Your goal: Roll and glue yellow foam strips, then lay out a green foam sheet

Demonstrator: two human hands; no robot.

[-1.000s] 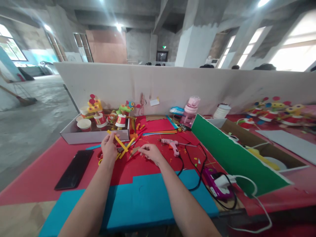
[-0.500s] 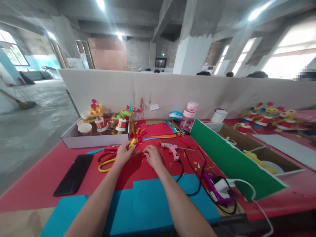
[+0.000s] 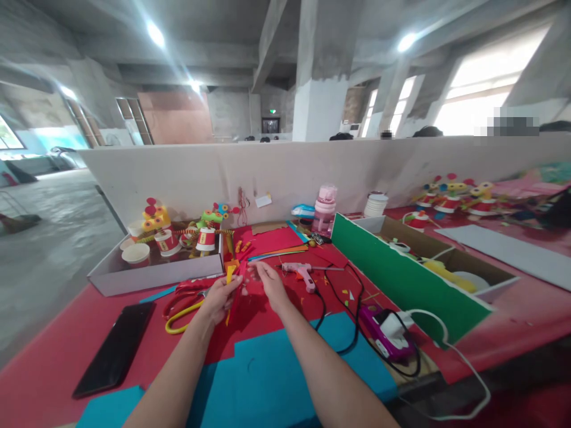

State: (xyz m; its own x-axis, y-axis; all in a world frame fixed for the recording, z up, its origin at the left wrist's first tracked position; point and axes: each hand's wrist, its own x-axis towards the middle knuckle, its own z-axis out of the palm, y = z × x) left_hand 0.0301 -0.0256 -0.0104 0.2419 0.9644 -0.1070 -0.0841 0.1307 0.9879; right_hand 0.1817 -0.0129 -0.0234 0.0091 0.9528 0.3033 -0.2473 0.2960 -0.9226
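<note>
Pinched in my left hand (image 3: 222, 295) are a yellow paper strip (image 3: 230, 273) and a red paper strip (image 3: 238, 299), crossing close together and raised over the red-covered table. My right hand (image 3: 270, 284) is just to the right of them, palm inward, with its fingers stretched out towards the red strip and a small gap at the fingertips. Left of my left hand lie scissors with yellow and red handles (image 3: 181, 324). A pink hot glue gun (image 3: 301, 273) rests to the right of my right hand.
A white tray (image 3: 156, 278) of paper-cup figures stands at left, near a black phone (image 3: 116, 348). Blue sheets (image 3: 285, 362) lie in front. At right are a green-sided box (image 3: 401, 267), a purple power strip (image 3: 386, 336) and loose cables. A white partition (image 3: 276, 172) closes the back.
Both strips have been lifted and turned more upright in my left hand. My right hand has risen from the table and its fingers have straightened. The view has swung to the right.
</note>
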